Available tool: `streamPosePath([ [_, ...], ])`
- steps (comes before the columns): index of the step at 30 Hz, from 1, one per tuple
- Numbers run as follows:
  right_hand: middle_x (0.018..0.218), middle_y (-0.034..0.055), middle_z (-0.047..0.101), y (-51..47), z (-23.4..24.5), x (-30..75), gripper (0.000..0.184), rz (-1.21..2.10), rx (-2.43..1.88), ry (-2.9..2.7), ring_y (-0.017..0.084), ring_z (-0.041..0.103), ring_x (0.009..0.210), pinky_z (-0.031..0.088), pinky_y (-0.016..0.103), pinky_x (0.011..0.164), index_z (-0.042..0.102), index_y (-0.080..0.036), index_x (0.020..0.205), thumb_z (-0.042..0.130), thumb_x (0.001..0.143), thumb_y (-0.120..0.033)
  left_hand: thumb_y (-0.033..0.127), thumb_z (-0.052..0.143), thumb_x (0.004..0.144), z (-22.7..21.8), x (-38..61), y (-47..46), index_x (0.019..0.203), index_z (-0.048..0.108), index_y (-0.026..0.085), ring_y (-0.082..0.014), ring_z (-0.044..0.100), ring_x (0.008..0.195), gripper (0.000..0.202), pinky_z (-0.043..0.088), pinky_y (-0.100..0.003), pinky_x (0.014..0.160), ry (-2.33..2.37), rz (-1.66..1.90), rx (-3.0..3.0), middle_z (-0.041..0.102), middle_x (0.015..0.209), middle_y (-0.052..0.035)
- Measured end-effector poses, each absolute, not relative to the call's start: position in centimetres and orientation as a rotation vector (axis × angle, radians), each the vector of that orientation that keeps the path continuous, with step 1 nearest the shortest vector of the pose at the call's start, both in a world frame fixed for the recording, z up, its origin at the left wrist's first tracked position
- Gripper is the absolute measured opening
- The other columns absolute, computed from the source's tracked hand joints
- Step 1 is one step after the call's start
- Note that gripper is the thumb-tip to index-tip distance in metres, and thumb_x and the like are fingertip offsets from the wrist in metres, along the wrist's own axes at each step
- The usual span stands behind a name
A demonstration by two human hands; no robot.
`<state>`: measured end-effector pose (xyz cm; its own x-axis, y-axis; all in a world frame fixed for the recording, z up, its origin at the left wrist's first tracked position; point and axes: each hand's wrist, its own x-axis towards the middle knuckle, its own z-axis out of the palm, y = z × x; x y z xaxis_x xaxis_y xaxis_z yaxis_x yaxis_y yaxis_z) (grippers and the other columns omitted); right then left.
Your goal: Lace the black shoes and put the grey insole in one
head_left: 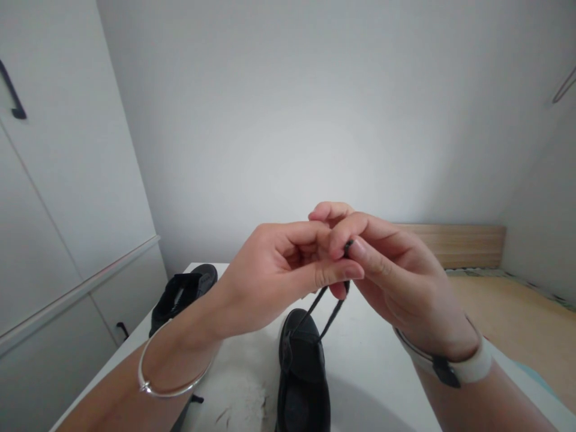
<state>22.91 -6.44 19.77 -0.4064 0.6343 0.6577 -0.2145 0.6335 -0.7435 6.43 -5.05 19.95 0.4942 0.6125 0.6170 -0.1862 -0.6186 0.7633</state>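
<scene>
A black shoe (303, 366) stands on the white table, its toe pointing away from me. Two strands of black shoelace (332, 319) rise from its upper to my fingers, which meet above the toe. My left hand (288, 264) pinches the lace between thumb and fingers. Close against it, my right hand (387, 258) grips a bit of the same lace between thumb and forefinger. Exactly how the lace runs between the fingertips is hidden. A second black shoe (180, 294) sits at the table's far left, partly behind my left forearm.
The white table (369, 366) carries dark smudges left of the near shoe. White cabinets (67, 180) with black handles line the left side. A plain wall rises behind, and a bed with a wooden headboard (468, 246) stands at the right.
</scene>
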Motion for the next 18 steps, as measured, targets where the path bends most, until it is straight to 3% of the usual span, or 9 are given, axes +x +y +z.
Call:
streamPosePath([
  [3,0.116,0.0033,0.059,-6.5,19.3,22.3,0.014,0.890,-0.362,-1.634,0.013,0.060,0.083,0.054,0.022,0.061,0.067,-0.023,0.091,0.055,0.097,-0.028,0.022,0.068,0.085,19.5,6.6,-4.9,0.079,0.065,0.018,-0.0091,0.061,0.061,0.008,0.048,-0.017,0.053,0.372,1.296,1.934,0.064,0.067,0.0040],
  [7,0.110,0.0022,0.061,-6.7,18.4,21.1,0.015,0.753,-0.372,-1.469,0.016,0.058,0.104,0.052,0.029,0.087,0.066,-0.024,0.092,0.052,0.098,-0.022,0.025,0.060,0.092,18.7,7.0,-4.9,0.090,0.067,0.019,-0.0105,0.064,0.069,0.010,0.052,-0.020,0.062,0.429,1.460,2.086,0.066,0.078,0.0017],
  [10,0.107,0.0022,0.062,-7.0,18.2,20.8,0.018,0.727,-0.359,-1.354,0.016,0.057,0.106,0.048,0.032,0.095,0.062,-0.023,0.088,0.048,0.099,-0.023,0.022,0.056,0.095,18.4,7.2,-4.9,0.095,0.071,0.019,-0.0109,0.065,0.077,0.015,0.052,-0.021,0.073,0.441,1.659,2.186,0.070,0.088,-0.0009],
  [12,0.094,0.0013,0.062,-7.2,18.1,21.3,0.019,0.742,-0.318,-1.259,0.014,0.060,0.096,0.049,0.030,0.090,0.059,-0.023,0.085,0.047,0.099,-0.023,0.023,0.054,0.096,18.1,7.0,-4.6,0.093,0.071,0.019,-0.0129,0.065,0.089,0.017,0.052,-0.023,0.083,0.429,1.786,2.076,0.070,0.096,-0.0031],
  [14,0.074,-0.0024,0.055,-7.6,17.6,22.6,0.017,0.805,-0.300,-1.193,0.010,0.056,0.067,0.051,0.023,0.069,0.058,-0.022,0.087,0.047,0.100,-0.025,0.027,0.052,0.098,17.5,6.4,-3.7,0.090,0.068,0.019,-0.0155,0.065,0.092,0.020,0.054,-0.028,0.086,0.386,1.790,1.832,0.070,0.096,-0.0041],
  [16,0.062,-0.0060,0.042,-7.9,16.6,24.8,0.013,0.855,-0.349,-1.140,0.007,0.036,0.047,0.039,0.016,0.047,0.058,-0.022,0.090,0.050,0.099,-0.026,0.033,0.052,0.097,16.5,5.2,-2.4,0.089,0.065,0.020,-0.0158,0.066,0.080,0.020,0.057,-0.029,0.074,0.356,1.691,1.590,0.070,0.083,-0.0026],
  [18,0.061,-0.0064,0.036,-8.2,14.9,27.5,0.010,0.799,-0.461,-1.054,0.007,0.026,0.047,0.030,0.015,0.042,0.061,-0.020,0.089,0.057,0.096,-0.026,0.036,0.061,0.092,15.1,3.4,-1.1,0.089,0.064,0.020,-0.0127,0.059,0.062,0.016,0.052,-0.021,0.053,0.410,1.623,1.434,0.064,0.068,0.0003],
])
